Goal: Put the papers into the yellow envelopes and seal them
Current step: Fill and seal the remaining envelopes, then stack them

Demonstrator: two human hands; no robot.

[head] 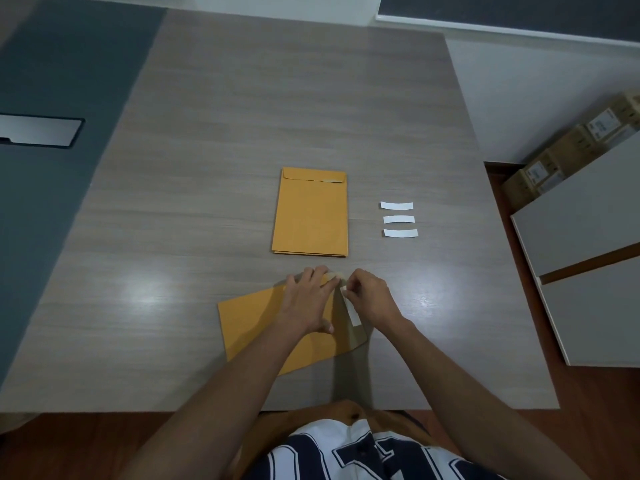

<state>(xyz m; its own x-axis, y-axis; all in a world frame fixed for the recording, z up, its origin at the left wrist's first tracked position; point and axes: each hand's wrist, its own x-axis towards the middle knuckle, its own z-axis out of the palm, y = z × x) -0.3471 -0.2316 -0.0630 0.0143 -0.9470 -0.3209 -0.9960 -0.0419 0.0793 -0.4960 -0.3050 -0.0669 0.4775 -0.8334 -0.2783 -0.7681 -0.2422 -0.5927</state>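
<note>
Yellow envelope (252, 327) lying crosswise, flap open, left hand (308, 303) flat on it, right hand (372, 296) fingers pinching white strip (351, 308)

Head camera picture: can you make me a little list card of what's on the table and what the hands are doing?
table: grey wood
near envelope: yellow, lying sideways, flap end right
left hand: rests on near envelope
right hand: pinches white strip at the flap
envelope stack: behind the hands
spare strips: three, right of stack
</note>
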